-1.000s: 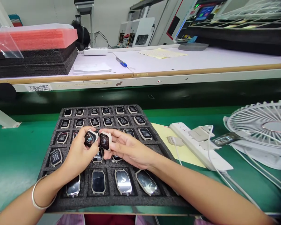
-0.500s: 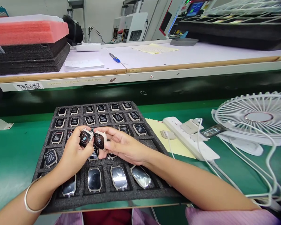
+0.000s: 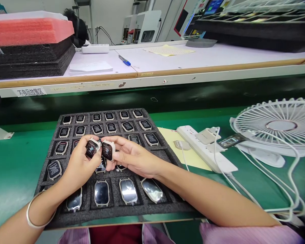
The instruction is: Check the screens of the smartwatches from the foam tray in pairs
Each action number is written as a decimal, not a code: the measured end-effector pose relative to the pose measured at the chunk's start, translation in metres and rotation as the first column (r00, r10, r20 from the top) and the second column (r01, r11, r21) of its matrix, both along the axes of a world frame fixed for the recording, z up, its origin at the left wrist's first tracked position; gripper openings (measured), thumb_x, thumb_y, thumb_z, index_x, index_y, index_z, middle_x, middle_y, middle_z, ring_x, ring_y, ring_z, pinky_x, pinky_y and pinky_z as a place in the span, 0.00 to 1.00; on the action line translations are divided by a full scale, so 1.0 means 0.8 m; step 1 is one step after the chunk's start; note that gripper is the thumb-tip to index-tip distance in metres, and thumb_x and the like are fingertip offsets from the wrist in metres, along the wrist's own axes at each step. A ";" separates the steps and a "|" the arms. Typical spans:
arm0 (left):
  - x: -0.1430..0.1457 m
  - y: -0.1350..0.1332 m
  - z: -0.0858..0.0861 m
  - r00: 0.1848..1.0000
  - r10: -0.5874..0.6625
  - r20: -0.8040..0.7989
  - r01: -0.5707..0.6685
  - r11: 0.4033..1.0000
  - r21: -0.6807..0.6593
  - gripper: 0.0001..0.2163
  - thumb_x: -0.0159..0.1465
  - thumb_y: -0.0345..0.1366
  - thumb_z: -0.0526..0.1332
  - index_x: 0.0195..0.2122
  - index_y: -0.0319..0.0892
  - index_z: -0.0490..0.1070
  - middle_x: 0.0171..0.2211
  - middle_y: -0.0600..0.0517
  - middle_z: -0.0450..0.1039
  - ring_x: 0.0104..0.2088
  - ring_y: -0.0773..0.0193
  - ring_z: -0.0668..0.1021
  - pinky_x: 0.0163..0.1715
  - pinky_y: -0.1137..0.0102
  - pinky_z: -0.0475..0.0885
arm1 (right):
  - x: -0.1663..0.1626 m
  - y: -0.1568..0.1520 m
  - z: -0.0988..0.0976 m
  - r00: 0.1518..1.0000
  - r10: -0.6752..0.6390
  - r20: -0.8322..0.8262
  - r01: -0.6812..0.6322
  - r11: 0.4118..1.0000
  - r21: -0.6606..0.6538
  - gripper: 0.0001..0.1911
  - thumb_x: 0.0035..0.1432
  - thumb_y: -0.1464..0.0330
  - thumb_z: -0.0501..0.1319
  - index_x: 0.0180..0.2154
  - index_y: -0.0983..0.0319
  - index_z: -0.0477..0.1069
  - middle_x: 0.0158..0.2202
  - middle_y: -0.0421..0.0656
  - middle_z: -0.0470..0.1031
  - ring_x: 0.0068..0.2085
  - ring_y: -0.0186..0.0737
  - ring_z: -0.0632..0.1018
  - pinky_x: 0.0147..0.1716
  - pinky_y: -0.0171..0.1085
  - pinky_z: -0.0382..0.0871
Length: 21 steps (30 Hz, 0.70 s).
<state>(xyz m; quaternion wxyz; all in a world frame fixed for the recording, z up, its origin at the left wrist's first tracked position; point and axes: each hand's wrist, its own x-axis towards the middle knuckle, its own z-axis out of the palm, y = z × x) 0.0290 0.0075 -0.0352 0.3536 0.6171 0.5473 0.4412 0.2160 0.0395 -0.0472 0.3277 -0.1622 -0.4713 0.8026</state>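
My left hand [image 3: 81,162] is closed around a smartwatch case [image 3: 92,148] without a strap, its screen lit with a small picture. Close beside it, my right hand [image 3: 129,154] grips a second smartwatch [image 3: 107,151], also lit. The two watches are held side by side, screens tilted towards me. Beneath both hands lies a dark grey foam tray [image 3: 117,212] with rows of square pockets. Several more watch cases sit in the pockets, many showing lines of white text. Those in the front row, such as one watch [image 3: 102,193], have dark, reflective screens. My hands hide some middle pockets.
To the right, a white power strip [image 3: 205,149] with plugs and cables lies partly on yellow paper [image 3: 171,137]. A white fan [image 3: 281,127] stands at far right. Behind, a raised shelf [image 3: 152,66] carries foam stacks [image 3: 30,44], a blue pen [image 3: 124,60] and papers.
The view has shifted very slightly. Both hands keep the two watches side by side in nearly the same place; the picture on the left watch's screen looks a little different.
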 end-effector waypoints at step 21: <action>0.001 0.000 0.000 1.000 0.010 -0.008 -0.010 1.000 0.019 0.13 0.59 0.37 0.60 0.45 0.43 0.66 0.39 0.51 0.72 0.37 0.63 0.74 0.37 0.68 0.69 | 0.001 0.000 0.001 1.000 0.007 0.017 -0.007 1.000 0.002 0.28 0.58 0.62 0.71 0.55 0.61 0.64 0.40 0.41 0.74 0.35 0.34 0.81 0.37 0.34 0.72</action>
